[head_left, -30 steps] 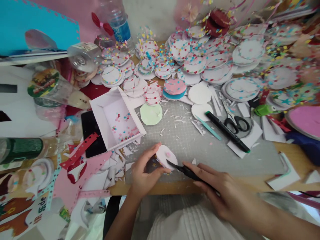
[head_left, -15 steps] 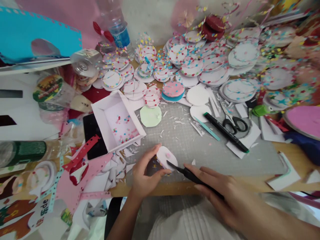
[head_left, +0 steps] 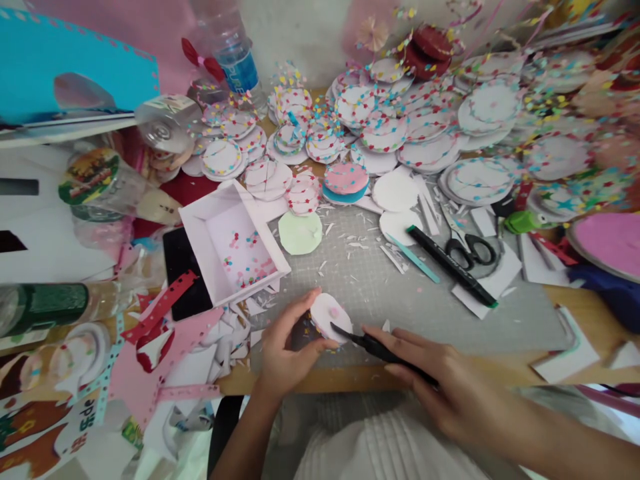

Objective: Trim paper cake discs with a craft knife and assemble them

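Between the thumb and fingers of my left hand [head_left: 289, 343] is a small white paper disc [head_left: 327, 313], tilted, with a pink spot on its face and bits of coloured confetti along its lower edge. My right hand [head_left: 435, 373] is closed round a black tool with a dark pointed tip [head_left: 375, 347], which looks like tweezers or a knife. Its tip lies over the disc's face, just below the pink spot. Both hands are above the front edge of the grey cutting mat [head_left: 450, 327].
A white box [head_left: 220, 267] with confetti stands left of a pale green disc [head_left: 301, 233]. A black marker [head_left: 450, 267], scissors [head_left: 467, 243] and a teal strip [head_left: 417, 260] lie at the right. Confetti-trimmed discs [head_left: 383, 133] fill the back. Paper scraps [head_left: 235, 333] lie left.
My right hand and the black tool have shifted slightly left, along with the disc and my left hand. Both grips look the same.
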{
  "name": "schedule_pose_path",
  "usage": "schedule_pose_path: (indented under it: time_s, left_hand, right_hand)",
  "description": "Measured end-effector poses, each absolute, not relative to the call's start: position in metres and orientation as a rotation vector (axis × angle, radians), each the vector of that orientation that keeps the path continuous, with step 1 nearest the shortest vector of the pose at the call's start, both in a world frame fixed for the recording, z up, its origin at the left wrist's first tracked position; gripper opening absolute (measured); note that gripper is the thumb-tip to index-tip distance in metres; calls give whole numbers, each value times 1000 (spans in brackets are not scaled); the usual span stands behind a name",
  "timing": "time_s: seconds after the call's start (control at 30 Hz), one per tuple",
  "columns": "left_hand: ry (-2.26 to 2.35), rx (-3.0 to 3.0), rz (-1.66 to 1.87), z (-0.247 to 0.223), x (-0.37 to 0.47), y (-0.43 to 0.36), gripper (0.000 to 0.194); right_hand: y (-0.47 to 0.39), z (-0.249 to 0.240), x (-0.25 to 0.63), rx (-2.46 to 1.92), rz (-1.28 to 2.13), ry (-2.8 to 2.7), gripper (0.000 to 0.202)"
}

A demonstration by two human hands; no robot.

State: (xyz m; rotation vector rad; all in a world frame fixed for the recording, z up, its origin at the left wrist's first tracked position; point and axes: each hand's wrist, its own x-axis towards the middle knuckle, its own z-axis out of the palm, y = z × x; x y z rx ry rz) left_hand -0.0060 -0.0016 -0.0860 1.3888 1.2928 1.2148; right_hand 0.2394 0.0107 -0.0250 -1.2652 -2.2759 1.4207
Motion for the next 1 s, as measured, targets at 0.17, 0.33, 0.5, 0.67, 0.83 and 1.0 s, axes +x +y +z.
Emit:
schedule_pose_path:
  time_s: [0.17,0.33,0.5,0.67,0.83,1.0]
  left_hand:
    - [1275,1386,1215,-86,-7,0,62]
    - [1262,1369,1214,-86,-7,0,61]
    - [1313,1334,1180,-82,-2,1,58]
    - [1244,1218,1250,-73,4,6,58]
    - [1144,1202,1207,-64,11,7,86]
    - [1133,1178,1165,-54,24,7,96]
  right_hand:
    - [11,-35,243,-1253,1314,-2305,53]
    - [8,-40,244,-1265,1289,-2343,54]
    - [10,-37,242,-1257,1313,-2287,51]
    - [12,-26,236,-1236,1325,-2232,52]
    - [8,-19,233,-1253,1237,-2277,54]
    - [4,-16,234,-1237,1085,-2350,54]
